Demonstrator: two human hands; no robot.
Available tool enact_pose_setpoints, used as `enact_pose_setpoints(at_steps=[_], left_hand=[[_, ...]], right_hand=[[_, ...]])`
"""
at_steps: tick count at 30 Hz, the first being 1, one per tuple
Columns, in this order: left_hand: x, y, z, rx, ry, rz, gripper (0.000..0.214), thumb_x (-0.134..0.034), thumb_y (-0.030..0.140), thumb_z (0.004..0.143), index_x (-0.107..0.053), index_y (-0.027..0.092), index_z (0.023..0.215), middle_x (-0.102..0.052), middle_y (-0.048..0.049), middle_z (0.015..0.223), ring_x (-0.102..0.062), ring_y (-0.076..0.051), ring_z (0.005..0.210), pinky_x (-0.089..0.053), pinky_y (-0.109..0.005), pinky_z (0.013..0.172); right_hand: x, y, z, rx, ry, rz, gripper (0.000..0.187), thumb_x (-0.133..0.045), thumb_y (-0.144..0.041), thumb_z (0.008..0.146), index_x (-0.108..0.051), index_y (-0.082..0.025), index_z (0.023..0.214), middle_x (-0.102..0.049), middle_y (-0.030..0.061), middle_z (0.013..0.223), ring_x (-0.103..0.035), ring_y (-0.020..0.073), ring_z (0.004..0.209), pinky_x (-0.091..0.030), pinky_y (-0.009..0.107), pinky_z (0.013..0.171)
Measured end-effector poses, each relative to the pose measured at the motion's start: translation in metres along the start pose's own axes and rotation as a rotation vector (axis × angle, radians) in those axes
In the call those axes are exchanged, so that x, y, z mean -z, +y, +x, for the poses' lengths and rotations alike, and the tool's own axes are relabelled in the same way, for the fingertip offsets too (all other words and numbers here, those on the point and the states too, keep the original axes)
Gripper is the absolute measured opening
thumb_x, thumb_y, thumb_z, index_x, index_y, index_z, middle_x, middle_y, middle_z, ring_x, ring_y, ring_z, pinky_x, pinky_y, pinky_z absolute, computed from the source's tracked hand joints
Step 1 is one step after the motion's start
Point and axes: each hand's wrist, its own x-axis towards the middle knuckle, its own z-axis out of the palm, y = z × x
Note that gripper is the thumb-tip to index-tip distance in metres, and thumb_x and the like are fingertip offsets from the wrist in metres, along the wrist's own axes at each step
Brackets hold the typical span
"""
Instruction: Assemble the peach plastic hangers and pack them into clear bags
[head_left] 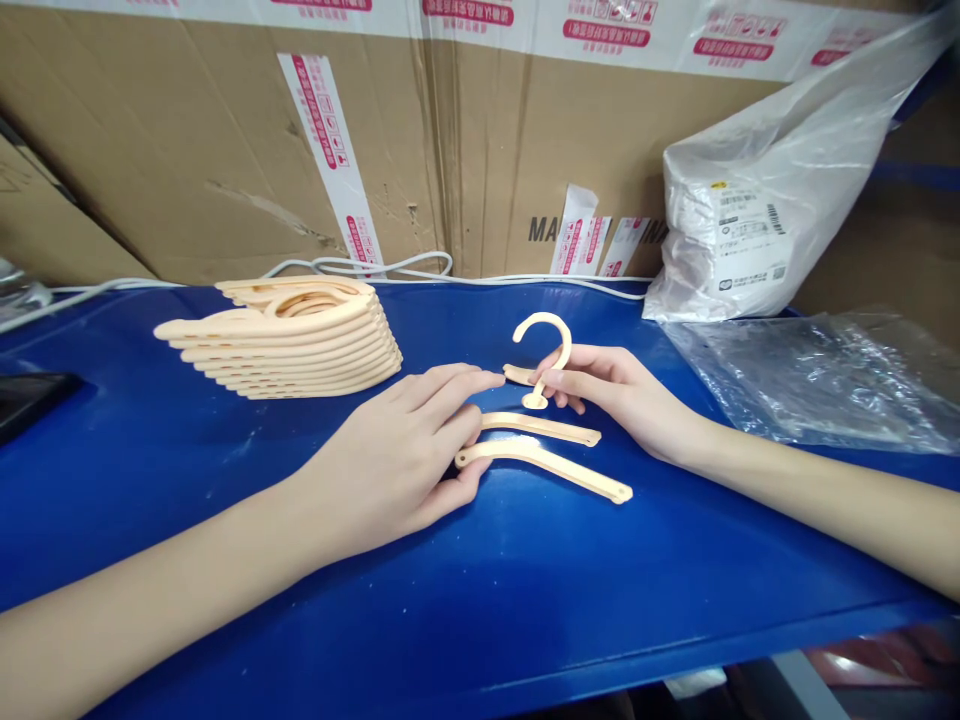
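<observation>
A cream plastic hanger hook point(559, 335) is pinched between the thumb and fingers of my right hand point(600, 385), its round foot pointing down. Just behind it, a short cream piece point(518, 374) reaches out from beside my right fingers; its other end is hidden. My left hand point(424, 445) lies palm down, thumb and fingers closed around the left ends of two cream hanger arms. The nearer hanger arm point(555, 463) shows a hole at each end. The farther hanger arm point(544, 427) runs roughly alongside it, its left end covered by my fingers.
A stack of folded cream hangers point(292, 345) stands at the back left of the blue table point(465, 610). Behind run a white cable point(525, 281) and large cardboard boxes point(225, 150). At right are a white plastic bag point(750, 200) and clear plastic wrap point(825, 380). A dark object point(34, 400) sits far left.
</observation>
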Motion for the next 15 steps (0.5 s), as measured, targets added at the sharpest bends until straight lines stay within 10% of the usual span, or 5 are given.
enact_pose_setpoints(at_steps=[15], left_hand=[[0.03, -0.009, 0.006, 0.661, 0.315, -0.976, 0.02, -0.053, 0.031, 0.098, -0.071, 0.025, 0.103, -0.069, -0.0034, 0.109, -0.066, -0.017, 0.096, -0.057, -0.028, 0.082]], right_hand=[[0.001, -0.002, 0.0, -0.013, -0.002, 0.136, 0.021, -0.071, -0.032, 0.083, -0.062, -0.018, 0.096, -0.069, -0.0009, 0.077, -0.059, 0.0096, 0.064, -0.042, 0.023, 0.056]])
